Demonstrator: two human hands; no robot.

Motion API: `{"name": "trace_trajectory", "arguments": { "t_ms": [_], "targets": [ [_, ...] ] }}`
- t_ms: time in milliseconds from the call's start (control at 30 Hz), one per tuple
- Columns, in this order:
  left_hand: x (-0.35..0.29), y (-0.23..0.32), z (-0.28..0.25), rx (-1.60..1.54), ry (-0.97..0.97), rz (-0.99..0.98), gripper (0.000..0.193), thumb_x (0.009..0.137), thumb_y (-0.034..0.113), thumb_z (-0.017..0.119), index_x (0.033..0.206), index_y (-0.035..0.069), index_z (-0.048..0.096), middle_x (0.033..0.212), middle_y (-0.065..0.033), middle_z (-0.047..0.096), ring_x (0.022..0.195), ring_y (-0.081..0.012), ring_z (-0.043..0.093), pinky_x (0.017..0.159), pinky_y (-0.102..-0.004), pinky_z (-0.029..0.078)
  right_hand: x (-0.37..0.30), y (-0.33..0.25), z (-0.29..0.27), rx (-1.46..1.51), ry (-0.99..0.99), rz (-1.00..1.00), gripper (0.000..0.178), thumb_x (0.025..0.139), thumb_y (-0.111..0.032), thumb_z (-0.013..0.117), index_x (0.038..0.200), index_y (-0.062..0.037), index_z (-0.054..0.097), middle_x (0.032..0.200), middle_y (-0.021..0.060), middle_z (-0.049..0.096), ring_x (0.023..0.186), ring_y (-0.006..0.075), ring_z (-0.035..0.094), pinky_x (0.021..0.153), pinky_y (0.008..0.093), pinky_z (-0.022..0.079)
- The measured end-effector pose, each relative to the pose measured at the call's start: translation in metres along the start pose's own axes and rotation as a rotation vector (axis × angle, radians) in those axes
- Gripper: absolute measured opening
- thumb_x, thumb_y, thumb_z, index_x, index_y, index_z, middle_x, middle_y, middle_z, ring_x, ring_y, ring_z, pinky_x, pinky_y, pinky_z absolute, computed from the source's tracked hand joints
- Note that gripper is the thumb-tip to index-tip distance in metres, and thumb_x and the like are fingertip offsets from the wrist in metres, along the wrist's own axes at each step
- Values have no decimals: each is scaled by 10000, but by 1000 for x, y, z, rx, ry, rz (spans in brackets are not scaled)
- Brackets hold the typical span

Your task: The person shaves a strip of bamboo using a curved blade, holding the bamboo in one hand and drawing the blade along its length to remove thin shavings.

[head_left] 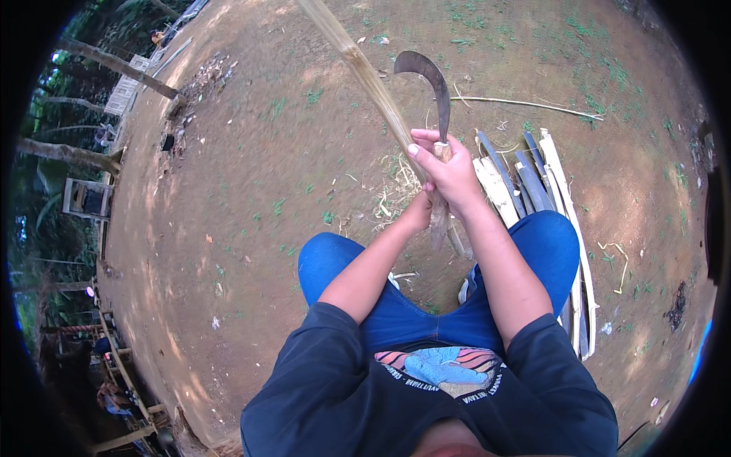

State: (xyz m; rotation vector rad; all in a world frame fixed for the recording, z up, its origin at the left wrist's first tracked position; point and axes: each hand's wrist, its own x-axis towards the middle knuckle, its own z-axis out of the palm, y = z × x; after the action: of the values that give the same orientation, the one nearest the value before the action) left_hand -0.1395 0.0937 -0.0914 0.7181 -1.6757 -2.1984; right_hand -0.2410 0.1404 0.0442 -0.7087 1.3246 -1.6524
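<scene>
A long, pale bamboo strip [373, 85] with a visible node slants from the top edge down to my hands. My left hand [418, 212] is closed round its lower part, partly hidden behind the right hand and the tool handle. In my right hand [455, 177] is a sickle, gripped by its wooden handle [439, 225]. Its dark curved blade [435, 82] points away from me, with the tip hooking left. The right thumb lies across the handle close to the bamboo strip; whether it touches the strip I cannot tell.
Split bamboo pieces [534, 183], dark and pale, lie in a pile beside my right knee. Thin shavings [399, 186] are scattered on the dirt ahead of my knees. Beyond the sickle lies a thin stick [525, 102]. Tree trunks [122, 67] and a wooden structure [126, 373] stand at left.
</scene>
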Motion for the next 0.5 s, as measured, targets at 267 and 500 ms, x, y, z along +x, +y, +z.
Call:
{"name": "trace_trajectory", "arguments": {
  "t_ms": [267, 500],
  "targets": [
    [4, -35, -11, -14, -13, -81, 399, 1045, 343, 410, 1286, 55, 545, 1195, -53, 612, 1047, -151, 594, 905, -343, 480, -1, 17, 2, 65, 70, 42, 384, 847, -291, 775, 1086, -41, 608, 904, 33, 634, 636, 62, 569, 458, 207, 469],
    [7, -52, -27, -380, 16, -215, 291, 997, 214, 526, 1235, 58, 587, 1165, -75, 649, 1045, -176, 615, 919, -372, 490, -7, 21, 3, 60, 44, 80, 396, 815, -297, 810, 1033, -47, 596, 882, 28, 618, 654, 66, 569, 472, 206, 468]
  ]
}}
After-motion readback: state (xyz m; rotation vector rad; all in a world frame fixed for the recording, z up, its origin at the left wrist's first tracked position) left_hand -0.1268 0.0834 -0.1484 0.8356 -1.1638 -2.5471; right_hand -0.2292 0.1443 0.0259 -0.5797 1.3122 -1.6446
